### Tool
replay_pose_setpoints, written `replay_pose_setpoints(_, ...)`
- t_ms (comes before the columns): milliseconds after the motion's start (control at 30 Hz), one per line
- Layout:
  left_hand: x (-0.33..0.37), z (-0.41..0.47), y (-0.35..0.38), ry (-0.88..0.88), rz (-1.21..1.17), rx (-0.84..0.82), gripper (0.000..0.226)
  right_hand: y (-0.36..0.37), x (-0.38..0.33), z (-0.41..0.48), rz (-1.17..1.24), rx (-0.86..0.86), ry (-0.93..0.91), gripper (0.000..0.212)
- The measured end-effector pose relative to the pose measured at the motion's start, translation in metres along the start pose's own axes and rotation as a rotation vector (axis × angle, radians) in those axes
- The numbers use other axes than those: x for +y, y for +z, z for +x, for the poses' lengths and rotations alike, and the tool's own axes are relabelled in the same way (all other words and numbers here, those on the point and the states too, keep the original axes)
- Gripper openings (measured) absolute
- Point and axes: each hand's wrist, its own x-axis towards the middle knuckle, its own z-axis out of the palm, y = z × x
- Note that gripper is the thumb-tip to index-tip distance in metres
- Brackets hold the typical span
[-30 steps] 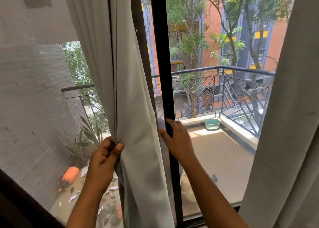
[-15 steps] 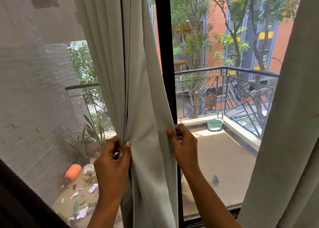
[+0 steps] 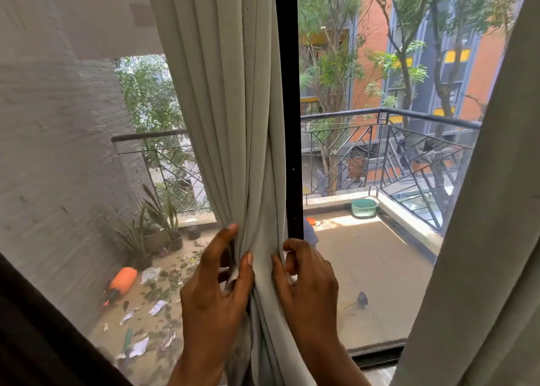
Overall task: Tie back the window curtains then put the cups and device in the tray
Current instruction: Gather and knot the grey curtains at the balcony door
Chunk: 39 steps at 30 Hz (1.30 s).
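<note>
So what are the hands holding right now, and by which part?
Both hold the curtain, gathered, low down: the left hand pinches the bunched folds on its left side, the right hand grips its right edge.

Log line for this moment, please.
step: bunching middle curtain | left hand: grips its folds | right hand: pinches its edge | tied: not yet

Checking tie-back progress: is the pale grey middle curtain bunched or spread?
Bunched: the left hand and right hand pinch the pale grey fabric curtain into narrow folds; no tie visible.
</note>
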Motion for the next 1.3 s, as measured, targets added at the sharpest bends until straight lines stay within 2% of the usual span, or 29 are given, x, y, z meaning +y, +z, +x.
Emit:
replay_pose_setpoints(100,-0.003,0.003,-0.001,0.073,0.007,-0.039,0.055,0.009,0.003,0.009,0.048,-0.043,0.046,0.017)
replay_pose_setpoints(200,-0.006,0.004,-0.001,0.109,0.039,-0.068,0.053,0.011,0.010,0.015,0.095,-0.040,0.080,0.025)
replay_pose_setpoints(300,-0.011,0.010,-0.001,0.213,0.276,-0.222,0.045,0.006,0.010,0.009,0.159,-0.037,0.116,0.028)
replay_pose_setpoints(367,-0.013,0.019,0.002,0.228,0.431,-0.316,0.042,0.000,0.009,0.003,0.180,-0.032,0.113,0.022)
replay_pose_setpoints(433,-0.005,0.027,0.005,0.135,0.600,-0.386,0.044,-0.007,0.012,0.003,0.179,0.009,0.114,0.011)
replay_pose_setpoints(500,-0.004,0.031,0.007,-0.053,0.650,-0.457,0.048,-0.014,0.020,0.010,0.160,0.057,0.152,0.012)
replay_pose_setpoints(567,-0.006,0.035,0.009,-0.236,0.540,-0.439,0.054,-0.018,0.024,0.017,0.107,0.067,0.157,0.010)
replay_pose_setpoints(633,-0.008,0.038,0.012,-0.274,0.466,-0.408,0.050,-0.018,0.018,0.018,0.104,0.026,0.155,0.010)
replay_pose_setpoints(700,-0.009,0.037,0.012,-0.171,0.542,-0.433,0.043,-0.016,0.005,0.015,0.123,-0.032,0.129,0.011)
replay_pose_setpoints(733,-0.011,0.035,0.011,-0.062,0.564,-0.411,0.043,-0.015,-0.003,0.013,0.132,-0.056,0.104,0.011)
replay_pose_setpoints(767,-0.011,0.031,0.010,0.035,0.537,-0.368,0.043,-0.013,-0.009,0.011,0.137,-0.073,0.073,0.010)
replay_pose_setpoints(833,-0.010,0.022,0.009,0.090,0.378,-0.247,0.038,-0.009,-0.019,0.009,0.144,-0.109,0.031,0.004)
replay_pose_setpoints(867,-0.007,0.017,0.008,0.057,0.286,-0.182,0.034,-0.007,-0.023,0.009,0.152,-0.134,0.037,0.011)
replay_pose_setpoints(933,-0.001,0.012,0.008,-0.099,0.107,-0.062,0.047,-0.001,-0.025,0.010,0.155,-0.168,0.046,0.018)
replay_pose_setpoints(1033,-0.009,0.013,0.011,-0.330,-0.110,0.038,0.060,0.003,-0.020,0.014,0.188,-0.176,0.065,0.010)
replay_pose_setpoints(1100,-0.017,0.017,0.013,-0.383,-0.199,0.035,0.043,0.002,-0.016,0.015,0.295,-0.168,0.107,0.008)
replay_pose_setpoints(1167,-0.019,0.020,0.015,-0.352,-0.207,0.004,0.025,0.000,-0.017,0.012,0.387,-0.148,0.141,0.004)
replay_pose_setpoints(1300,-0.021,0.021,0.016,-0.390,-0.299,-0.004,0.016,0.003,-0.019,0.012,0.416,-0.150,0.137,0.005)
